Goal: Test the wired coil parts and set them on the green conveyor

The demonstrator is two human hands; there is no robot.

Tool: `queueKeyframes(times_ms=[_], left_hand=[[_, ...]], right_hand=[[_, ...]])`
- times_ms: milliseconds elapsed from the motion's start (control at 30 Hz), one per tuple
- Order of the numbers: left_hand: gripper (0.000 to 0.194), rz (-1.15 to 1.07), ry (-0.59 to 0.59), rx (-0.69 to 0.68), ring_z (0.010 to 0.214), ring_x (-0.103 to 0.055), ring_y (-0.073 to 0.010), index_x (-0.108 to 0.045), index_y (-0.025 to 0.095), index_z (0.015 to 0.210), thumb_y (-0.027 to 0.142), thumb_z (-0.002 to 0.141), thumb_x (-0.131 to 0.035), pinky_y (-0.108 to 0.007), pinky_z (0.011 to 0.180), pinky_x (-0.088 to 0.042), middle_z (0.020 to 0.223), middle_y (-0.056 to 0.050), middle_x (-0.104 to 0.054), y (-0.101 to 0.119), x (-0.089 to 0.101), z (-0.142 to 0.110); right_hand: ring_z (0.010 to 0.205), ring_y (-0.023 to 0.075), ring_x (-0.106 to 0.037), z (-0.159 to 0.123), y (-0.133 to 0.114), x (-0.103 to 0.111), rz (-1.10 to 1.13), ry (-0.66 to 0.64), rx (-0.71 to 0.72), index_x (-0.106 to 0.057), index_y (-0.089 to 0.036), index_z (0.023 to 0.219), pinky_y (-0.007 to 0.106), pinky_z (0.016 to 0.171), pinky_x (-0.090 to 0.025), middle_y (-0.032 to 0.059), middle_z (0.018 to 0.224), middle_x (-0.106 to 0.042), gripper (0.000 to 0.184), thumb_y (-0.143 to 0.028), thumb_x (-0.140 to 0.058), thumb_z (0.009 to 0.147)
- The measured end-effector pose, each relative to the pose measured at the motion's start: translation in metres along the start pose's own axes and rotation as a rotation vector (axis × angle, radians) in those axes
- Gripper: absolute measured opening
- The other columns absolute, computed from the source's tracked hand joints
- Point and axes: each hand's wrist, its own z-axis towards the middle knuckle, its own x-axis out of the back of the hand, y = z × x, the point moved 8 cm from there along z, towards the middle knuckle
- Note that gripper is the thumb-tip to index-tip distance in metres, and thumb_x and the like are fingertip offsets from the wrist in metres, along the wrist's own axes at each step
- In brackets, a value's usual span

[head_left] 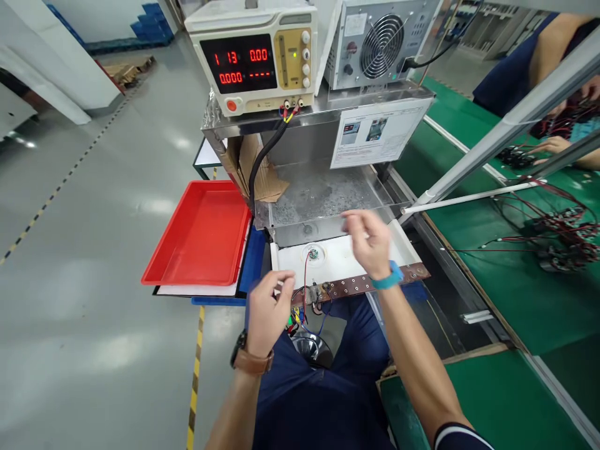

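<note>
Centrally, a shallow white tray (342,264) holds the small round circuit board (314,254), which sits toward its left end with a red wire (305,278) running off it over the front strip. Left of that, a red tray (201,237) rests on papers; cardboard (262,172) is tucked under the metal shelf (365,94). On the shelf, the power supply's display (241,62) shows red digits, 0.00 and 0.000 among them; the print on the posted sheet (370,134) is too small to read. The left hand (269,315) is just before the tray, the right hand (372,247) above its right part. Both grips are curled, thumb toward fingers; I cannot tell whether the tips meet or pinch anything.
</note>
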Motion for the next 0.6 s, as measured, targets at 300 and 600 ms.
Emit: queueKeyframes(times_ms=[300, 600], left_hand=[[0.019, 0.591, -0.495, 0.304, 0.085, -0.067, -0.0199, -0.065, 0.026, 0.090, 0.037, 0.088, -0.049, -0.027, 0.062, -0.036, 0.089, -0.003, -0.074, -0.100, -0.083, -0.064], [0.013, 0.473, -0.413, 0.179, 0.081, -0.062, -0.0153, -0.061, 0.022, 0.081, 0.024, 0.086, -0.049, -0.025, 0.065, -0.040, 0.087, -0.002, -0.065, -0.079, -0.101, -0.043]], right_hand=[[0.096, 0.0196, -0.059, -0.051, 0.117, -0.147, -0.397, -0.648, -0.282, -0.049, -0.014, 0.129, 0.026, 0.084, -0.041, 0.0118, 0.116, -0.059, 0.052, -0.026, -0.064, 0.081], [0.090, 0.0172, -0.058, -0.061, 0.135, -0.161, -0.445, -0.658, -0.307, -0.059, -0.019, 0.116, 0.023, 0.081, -0.040, 0.0071, 0.113, -0.059, 0.039, -0.036, -0.063, 0.081]])
